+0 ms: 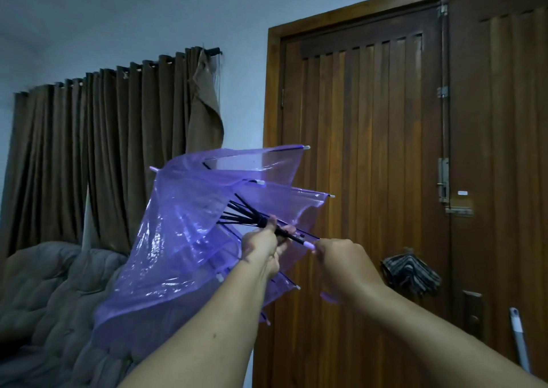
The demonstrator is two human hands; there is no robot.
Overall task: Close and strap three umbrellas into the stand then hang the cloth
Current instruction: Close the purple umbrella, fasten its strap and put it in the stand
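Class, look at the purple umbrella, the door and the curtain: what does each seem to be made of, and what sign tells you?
Umbrella canopy: likely thin clear plastic, glossy; it is see-through, with bright glare. Door: seemingly varnished wood; brown vertical slats with a slight sheen. Curtain: woven fabric, matte; soft hanging folds.

Both hands hold a half-open clear purple umbrella [189, 233] before a wooden door [370, 156], the left hand [264, 244] gripping its black shaft and the right hand [341, 257] its pale handle end, brown curtains [98, 150] far left.
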